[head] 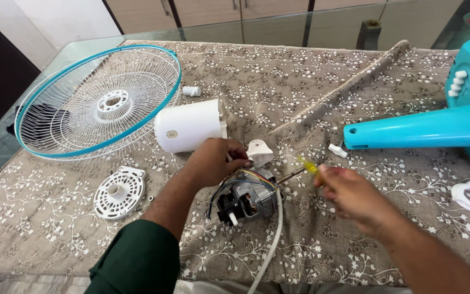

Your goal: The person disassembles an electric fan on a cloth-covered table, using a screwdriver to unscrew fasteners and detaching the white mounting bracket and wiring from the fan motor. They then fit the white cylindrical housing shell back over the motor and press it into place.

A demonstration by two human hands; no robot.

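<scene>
Motor (247, 197) lies near the front edge of the surface (39, 218), on a patterned cloth, with its shaft end pointing toward the person and its wired end up toward the left hand (217, 159). That hand rests on the motor's top, fingers curled down over the coloured wires; whether it pinches the wires or only steadies the housing cannot be told. The right hand (352, 197) is clenched around a screwdriver (300, 170) with a yellow handle, blurred in this view. The tool's long axis runs from the right hand leftward and slightly downward, its tip meeting the motor's upper right side, so the motor lies directly left of the right fingers, just beside them. The left hand is the nearer one, already touching the motor. A white cord (272, 239) leaves the motor and runs off the front edge. Just behind the left hand lies a white housing (189, 126) on its side, with a small white bracket (260, 152) beside it. To the left lie a fan grille (96, 103) and a round white plate (119, 191); to the right, a teal fan base (436, 128), well apart.
</scene>
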